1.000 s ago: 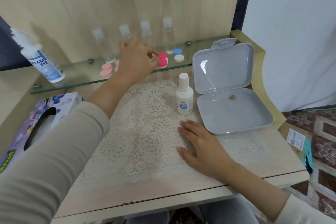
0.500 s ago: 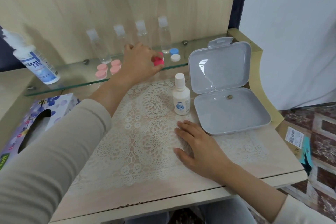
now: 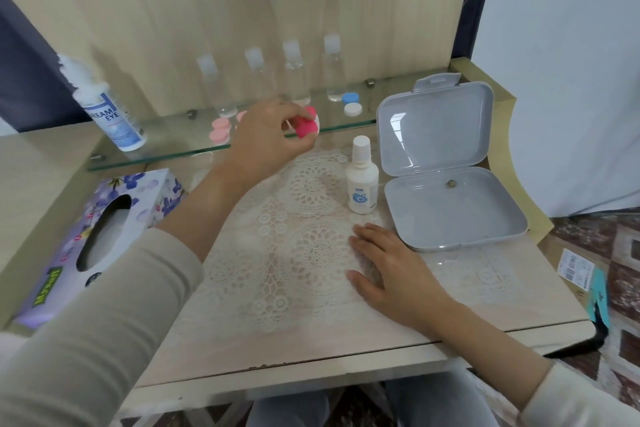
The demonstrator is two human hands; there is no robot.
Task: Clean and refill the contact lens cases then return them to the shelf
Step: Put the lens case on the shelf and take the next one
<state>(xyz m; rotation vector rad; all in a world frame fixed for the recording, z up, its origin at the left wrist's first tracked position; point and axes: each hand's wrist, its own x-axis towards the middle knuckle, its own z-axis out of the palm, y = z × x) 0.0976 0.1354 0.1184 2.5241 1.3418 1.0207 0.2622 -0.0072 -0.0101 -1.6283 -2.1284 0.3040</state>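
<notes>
My left hand (image 3: pixel 266 135) pinches a hot-pink contact lens case (image 3: pixel 307 125) just above the front edge of the glass shelf (image 3: pixel 166 156). A pale pink case (image 3: pixel 220 130) sits on the shelf to the left of that hand, and a blue-and-white case (image 3: pixel 351 104) rests to its right. On the lace mat (image 3: pixel 294 253) stands a small white solution bottle (image 3: pixel 362 180), upright. My right hand (image 3: pixel 388 267) lies flat on the mat, fingers straight, holding nothing.
An open grey plastic box (image 3: pixel 450 208) lies right of the small bottle. A large solution bottle (image 3: pixel 107 111) stands at the shelf's left end. Several clear bottles (image 3: pixel 294 76) line the shelf's back. A tissue box (image 3: pixel 93 236) sits at the left.
My left hand took hold of the hot-pink case on the shelf and has drawn it toward the shelf's front edge. The right hand stayed flat on the mat.
</notes>
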